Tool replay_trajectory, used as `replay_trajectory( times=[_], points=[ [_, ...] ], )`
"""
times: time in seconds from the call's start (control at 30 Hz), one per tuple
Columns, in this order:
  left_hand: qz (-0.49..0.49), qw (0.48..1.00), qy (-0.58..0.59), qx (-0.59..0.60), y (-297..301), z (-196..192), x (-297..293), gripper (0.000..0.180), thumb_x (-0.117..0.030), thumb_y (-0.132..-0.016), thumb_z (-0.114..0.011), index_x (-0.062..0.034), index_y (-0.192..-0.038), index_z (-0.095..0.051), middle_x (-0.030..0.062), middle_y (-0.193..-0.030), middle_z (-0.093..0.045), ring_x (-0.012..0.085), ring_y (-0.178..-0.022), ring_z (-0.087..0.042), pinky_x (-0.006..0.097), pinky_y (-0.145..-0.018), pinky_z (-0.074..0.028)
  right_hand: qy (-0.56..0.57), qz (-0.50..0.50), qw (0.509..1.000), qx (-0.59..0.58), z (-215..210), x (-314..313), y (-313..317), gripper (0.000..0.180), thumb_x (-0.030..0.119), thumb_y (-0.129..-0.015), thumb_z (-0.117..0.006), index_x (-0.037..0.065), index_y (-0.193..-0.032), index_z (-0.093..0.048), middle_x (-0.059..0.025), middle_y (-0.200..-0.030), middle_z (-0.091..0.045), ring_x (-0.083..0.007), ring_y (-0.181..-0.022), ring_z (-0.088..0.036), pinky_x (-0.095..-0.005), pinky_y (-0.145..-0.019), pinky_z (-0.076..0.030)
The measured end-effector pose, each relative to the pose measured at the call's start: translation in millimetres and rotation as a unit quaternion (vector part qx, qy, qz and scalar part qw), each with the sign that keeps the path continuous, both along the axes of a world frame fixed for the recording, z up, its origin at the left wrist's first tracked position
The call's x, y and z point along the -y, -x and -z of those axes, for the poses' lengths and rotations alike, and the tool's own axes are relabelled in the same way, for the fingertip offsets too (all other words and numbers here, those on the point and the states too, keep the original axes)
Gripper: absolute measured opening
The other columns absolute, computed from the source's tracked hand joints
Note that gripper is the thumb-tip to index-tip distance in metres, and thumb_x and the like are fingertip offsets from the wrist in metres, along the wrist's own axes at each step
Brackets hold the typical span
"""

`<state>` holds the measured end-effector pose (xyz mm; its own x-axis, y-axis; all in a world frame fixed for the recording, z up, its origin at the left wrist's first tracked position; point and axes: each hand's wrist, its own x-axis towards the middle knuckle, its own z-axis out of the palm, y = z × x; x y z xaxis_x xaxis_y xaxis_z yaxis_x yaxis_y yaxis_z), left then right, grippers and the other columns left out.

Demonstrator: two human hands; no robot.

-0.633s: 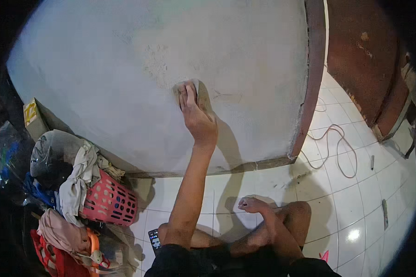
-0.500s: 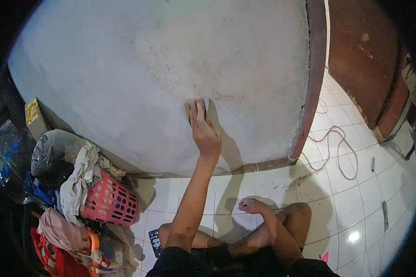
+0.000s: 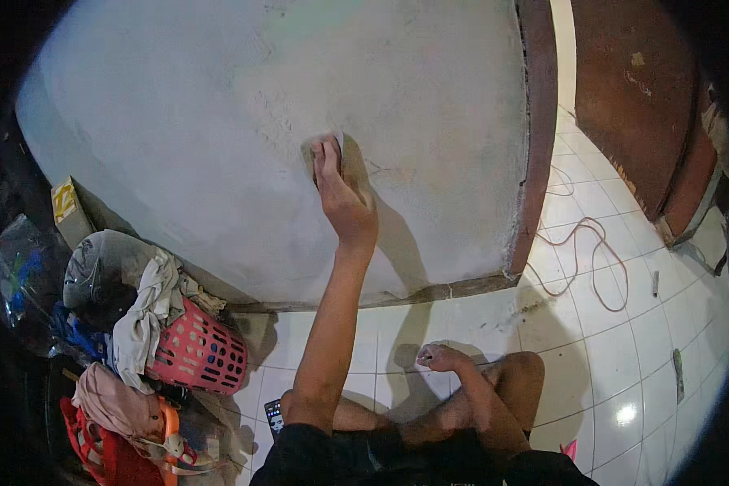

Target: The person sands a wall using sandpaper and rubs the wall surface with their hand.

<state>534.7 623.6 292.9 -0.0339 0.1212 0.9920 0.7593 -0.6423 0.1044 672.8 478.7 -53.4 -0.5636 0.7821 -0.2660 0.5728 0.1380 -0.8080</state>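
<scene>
Two hands show from our head camera. Our left hand [image 3: 342, 198] presses a small pad [image 3: 326, 150], pinned under flat, closed fingers, against the grey wall [image 3: 178, 121]. Our right hand [image 3: 436, 357], loosely curled and empty, rests below it, near our knee [image 3: 520, 374].

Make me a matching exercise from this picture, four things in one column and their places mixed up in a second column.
Things:
1. left hand
2. right hand
3. pink basket
4. cord

Places:
A. looped on the white tiles near the brown door
B. pressed on the grey wall
C. loosely closed above the tiles by the knee
D. under piled cloths, left of the person

Pairs: 1-B, 2-C, 3-D, 4-A
</scene>
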Motion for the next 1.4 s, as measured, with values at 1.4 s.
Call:
replay_trajectory(
  times=[1.4],
  points=[
    [-0.068, 0.997, -0.01, -0.019, -24, -27, -1, 0.055, 0.009, -0.087, -0.051, 0.0086, -0.139, -0.033, 0.0258, -0.139, -0.048, 0.039, -0.136, -0.04, 0.048, -0.113, -0.034, -0.01, -0.032, 0.998, 0.046, 12, -5, 0, 0.047, 0.044, -0.092, -0.058, 0.008, -0.121, -0.058, -0.0198, -0.12, -0.062, -0.0343, -0.112, -0.059, -0.0432, -0.095, -0.046]
  ],
)
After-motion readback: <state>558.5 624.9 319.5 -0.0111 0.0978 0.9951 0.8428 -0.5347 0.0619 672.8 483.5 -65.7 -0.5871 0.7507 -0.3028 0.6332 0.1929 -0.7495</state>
